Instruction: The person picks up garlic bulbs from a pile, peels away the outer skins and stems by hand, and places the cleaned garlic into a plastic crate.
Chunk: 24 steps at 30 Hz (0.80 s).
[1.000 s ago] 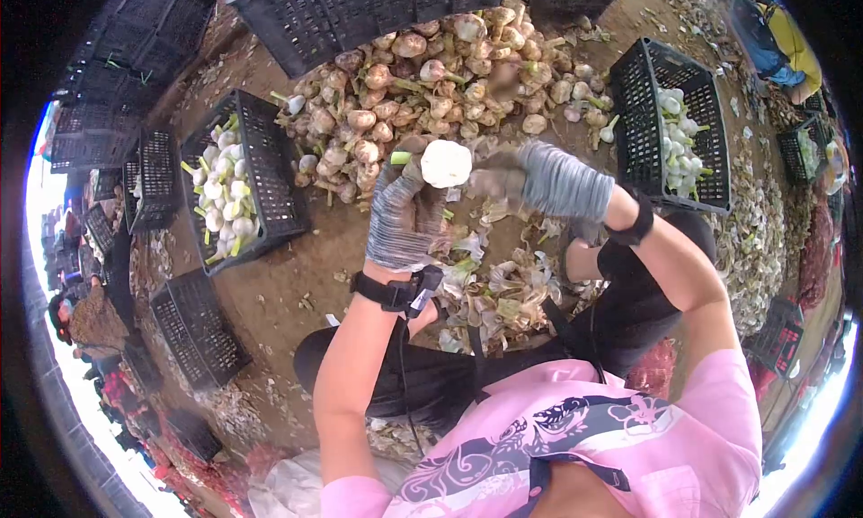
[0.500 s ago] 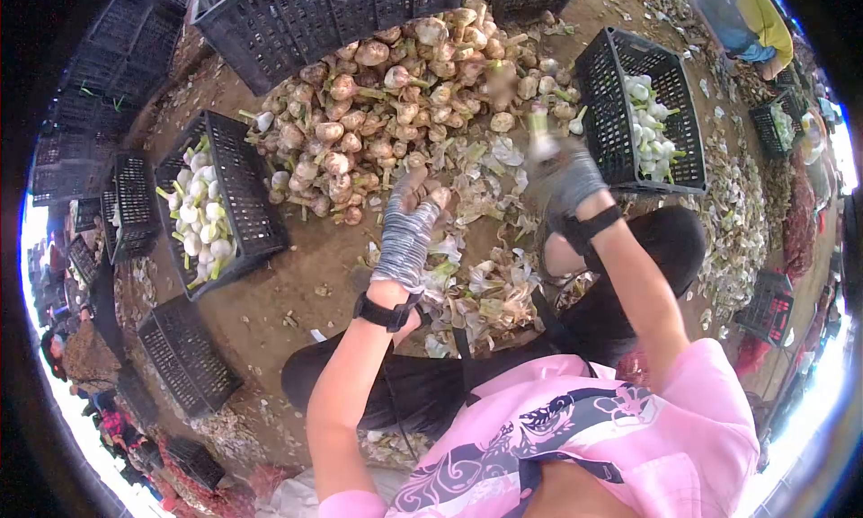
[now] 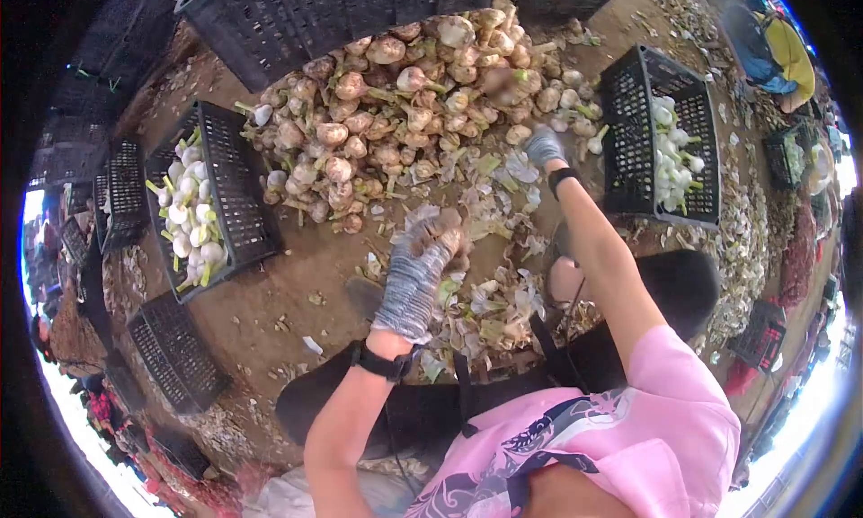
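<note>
The person sat low on the bare earth floor (image 3: 297, 284) in a pink patterned shirt (image 3: 629, 428), with both hands in grey striped knit gloves and a black wrist band (image 3: 387, 363) on the left arm. The right hand (image 3: 544, 145) was stretched out at arm's length to the near edge of the heap of unpeeled, brown-skinned garlic bulbs (image 3: 395, 96), fingers pointing down among the outermost bulbs. The back of the glove hid its grip, so I could not tell whether it had closed on a bulb or stood wide.

The left hand (image 3: 415, 271) was held closer to the body, above the litter of pale torn garlic skins (image 3: 490, 307) that lay in front of the knees. Its fingers (image 3: 438, 233) were curled inward in a narrow grip, but whether they held anything could not be made out.

The heap lay on the floor straight ahead, between two black plastic lattice crates. The left crate (image 3: 235, 172) stood tilted just beside the heap and held white peeled bulbs with green stem stubs (image 3: 189, 221). The right crate (image 3: 634, 132) stood near the right hand and held more white bulbs (image 3: 670, 150). A larger black crate (image 3: 315, 15) stood behind the heap, its wall against the bulbs. Further black crates (image 3: 166, 347) lay well apart, on the person's left.
</note>
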Available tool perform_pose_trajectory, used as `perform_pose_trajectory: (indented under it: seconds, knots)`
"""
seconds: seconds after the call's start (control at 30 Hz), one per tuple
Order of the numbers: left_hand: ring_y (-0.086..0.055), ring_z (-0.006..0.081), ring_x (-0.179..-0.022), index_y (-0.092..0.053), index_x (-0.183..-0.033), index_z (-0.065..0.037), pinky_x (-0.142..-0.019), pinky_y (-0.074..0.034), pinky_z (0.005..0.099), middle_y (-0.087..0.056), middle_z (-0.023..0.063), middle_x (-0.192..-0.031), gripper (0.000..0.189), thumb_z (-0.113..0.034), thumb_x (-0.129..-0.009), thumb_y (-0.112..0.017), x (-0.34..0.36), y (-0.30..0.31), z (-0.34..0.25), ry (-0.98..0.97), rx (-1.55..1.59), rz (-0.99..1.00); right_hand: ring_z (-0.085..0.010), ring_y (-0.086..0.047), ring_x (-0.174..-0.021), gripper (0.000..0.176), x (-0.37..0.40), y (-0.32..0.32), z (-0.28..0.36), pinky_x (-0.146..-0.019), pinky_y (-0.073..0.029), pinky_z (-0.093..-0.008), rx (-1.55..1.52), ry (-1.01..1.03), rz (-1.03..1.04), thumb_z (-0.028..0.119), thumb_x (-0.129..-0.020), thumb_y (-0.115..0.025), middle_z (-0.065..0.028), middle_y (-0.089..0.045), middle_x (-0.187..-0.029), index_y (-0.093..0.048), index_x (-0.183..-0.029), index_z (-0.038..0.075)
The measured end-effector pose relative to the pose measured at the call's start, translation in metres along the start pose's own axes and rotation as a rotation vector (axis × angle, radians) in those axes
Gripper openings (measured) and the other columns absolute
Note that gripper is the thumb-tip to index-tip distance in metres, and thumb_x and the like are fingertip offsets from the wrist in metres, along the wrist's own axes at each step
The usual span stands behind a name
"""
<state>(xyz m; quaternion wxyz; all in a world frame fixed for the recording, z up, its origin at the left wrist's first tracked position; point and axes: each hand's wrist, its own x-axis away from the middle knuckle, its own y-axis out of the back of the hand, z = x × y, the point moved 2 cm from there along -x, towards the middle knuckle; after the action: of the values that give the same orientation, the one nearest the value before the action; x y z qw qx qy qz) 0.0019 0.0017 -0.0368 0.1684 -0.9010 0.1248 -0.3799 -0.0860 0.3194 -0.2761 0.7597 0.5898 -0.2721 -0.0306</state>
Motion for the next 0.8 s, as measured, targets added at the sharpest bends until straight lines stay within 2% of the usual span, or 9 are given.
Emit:
perform_pose_trajectory:
  seconds: [0.07, 0.1, 0.17, 0.4, 0.47, 0.53, 0.7, 0.77, 0.8]
  knots:
    - [-0.057, 0.0089, -0.072, -0.056, -0.103, -0.005, -0.064, -0.049, 0.0232, -0.059, 0.0016, -0.083, 0.02, -0.013, -0.084, -0.057, -0.003, 0.002, 0.0, 0.004, 0.03, -0.026, -0.0336, -0.058, -0.089, 0.017, -0.04, -0.077, -0.022, -0.071, -0.049, -0.0395, 0.021, 0.067, -0.384, 0.015, -0.076, -0.053, -0.0193, -0.06, -0.094, -0.062, -0.087, 0.006]
    - [-0.057, 0.0088, -0.072, -0.056, -0.102, -0.005, -0.064, -0.049, 0.0232, -0.06, 0.0016, -0.084, 0.02, -0.013, -0.085, -0.056, -0.003, 0.002, -0.002, 0.01, -0.006, -0.011, -0.0336, -0.058, -0.089, 0.017, -0.036, -0.066, -0.009, -0.071, -0.049, -0.0395, 0.015, 0.077, -0.379, 0.015, -0.076, -0.053, -0.0193, -0.06, -0.094, -0.062, -0.087, 0.006]
    - [-0.057, 0.0084, -0.072, -0.058, -0.099, -0.005, -0.064, -0.049, 0.0233, -0.06, 0.0015, -0.084, 0.017, -0.014, -0.085, -0.055, -0.004, 0.003, -0.003, 0.001, -0.047, -0.007, -0.0334, -0.058, -0.089, 0.016, -0.014, -0.029, 0.014, -0.071, -0.05, -0.0398, 0.076, -0.02, -0.071, 0.013, -0.076, -0.054, -0.0179, -0.061, -0.091, -0.063, -0.087, 0.007]
    - [-0.058, 0.0122, -0.072, -0.057, -0.105, -0.005, -0.062, -0.049, 0.0238, -0.061, 0.0053, -0.089, 0.025, -0.012, -0.082, -0.06, -0.015, 0.013, 0.017, 0.044, 0.082, -0.004, -0.0316, -0.059, -0.085, 0.016, 0.009, -0.04, 0.01, -0.069, -0.049, -0.0388, 0.177, 0.17, -0.085, 0.01, -0.078, -0.05, -0.0187, -0.059, -0.095, -0.061, -0.089, 0.004]
    - [-0.058, 0.0127, -0.071, -0.057, -0.103, -0.005, -0.061, -0.05, 0.0239, -0.061, 0.0061, -0.088, 0.023, -0.011, -0.081, -0.06, -0.012, 0.009, 0.018, 0.026, 0.065, -0.029, -0.0366, -0.058, -0.083, 0.015, 0.015, -0.049, 0.011, -0.069, -0.048, -0.0429, 0.201, 0.244, -0.092, 0.009, -0.071, -0.056, -0.0206, -0.06, -0.083, -0.059, -0.084, 0.002]
    - [-0.058, 0.0123, -0.071, -0.057, -0.103, -0.004, -0.061, -0.05, 0.0242, -0.061, 0.006, -0.087, 0.022, -0.01, -0.082, -0.059, -0.009, 0.007, 0.022, 0.046, 0.086, 0.019, -0.031, -0.059, -0.087, 0.021, 0.026, -0.054, 0.015, -0.068, -0.049, -0.0398, 0.115, 0.203, -0.067, 0.013, -0.083, -0.043, -0.0186, -0.059, -0.098, -0.059, -0.09, 0.003]
    - [-0.057, 0.0099, -0.067, -0.046, -0.115, -0.007, -0.051, -0.046, 0.0204, -0.057, 0.0014, -0.086, 0.04, -0.014, -0.079, -0.063, -0.009, 0.009, 0.021, -0.026, -0.09, -0.064, -0.0327, -0.059, -0.082, 0.028, 0.06, -0.033, 0.038, -0.068, -0.048, -0.0384, 0.004, 0.069, 0.097, 0.019, -0.077, -0.057, -0.0203, -0.061, -0.087, -0.056, -0.097, -0.001]
    - [-0.057, 0.0106, -0.071, -0.044, -0.117, -0.008, -0.053, -0.047, 0.0213, -0.057, 0.0017, -0.088, 0.044, -0.013, -0.079, -0.064, -0.013, 0.011, 0.021, -0.056, -0.014, -0.126, -0.0308, -0.06, -0.077, 0.043, 0.087, -0.023, 0.053, -0.066, -0.048, -0.037, -0.288, 0.049, -0.05, 0.028, -0.077, -0.06, -0.0202, -0.06, -0.084, -0.049, -0.106, -0.002]
    - [-0.057, 0.0112, -0.075, -0.042, -0.119, -0.008, -0.055, -0.047, 0.0222, -0.056, 0.0019, -0.091, 0.047, -0.012, -0.078, -0.065, -0.015, 0.013, 0.021, -0.087, 0.051, -0.186, -0.0301, -0.059, -0.075, 0.049, 0.101, -0.022, 0.062, -0.065, -0.048, -0.0371, -0.673, 0.115, -0.101, 0.031, -0.075, -0.062, -0.0194, -0.06, -0.083, -0.047, -0.108, -0.002]
